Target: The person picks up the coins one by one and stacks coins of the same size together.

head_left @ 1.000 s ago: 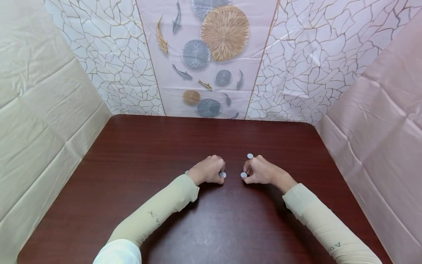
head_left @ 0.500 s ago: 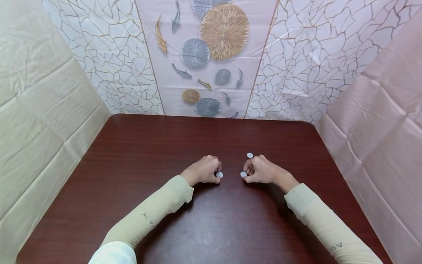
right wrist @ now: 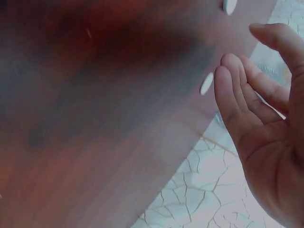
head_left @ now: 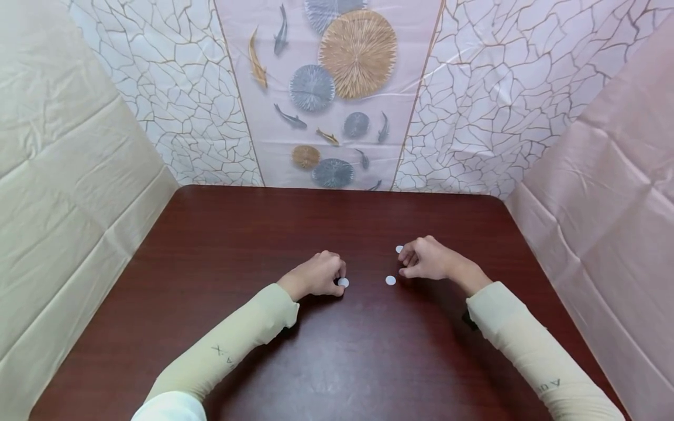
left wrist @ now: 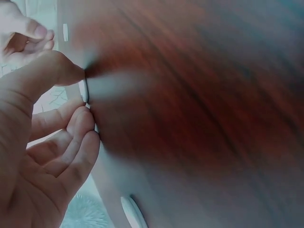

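Note:
My left hand (head_left: 317,273) pinches a small white disc (head_left: 343,282) by its edges at the table top, between thumb and index finger. In the left wrist view this disc (left wrist: 84,90) shows edge-on at the fingertips. My right hand (head_left: 429,258) holds nothing, thumb and fingers apart. A second white disc (head_left: 390,280) lies just left of and nearer than its thumb. A third disc (head_left: 399,249) lies by its index fingertip, partly covered by the hand in the head view. The right wrist view shows that disc (right wrist: 206,83) beside the fingertips, apart from them.
Another white disc (left wrist: 133,212) rests on the table below the left hand in the left wrist view; the head view hides it. The dark red-brown table (head_left: 337,356) ends at a patterned cloth backdrop (head_left: 326,117). Pale cloth walls stand at both sides.
My left hand has slid leftward with its disc. The right hand has let go of its disc, which stays in place, and has moved away and slightly right towards the farther disc.

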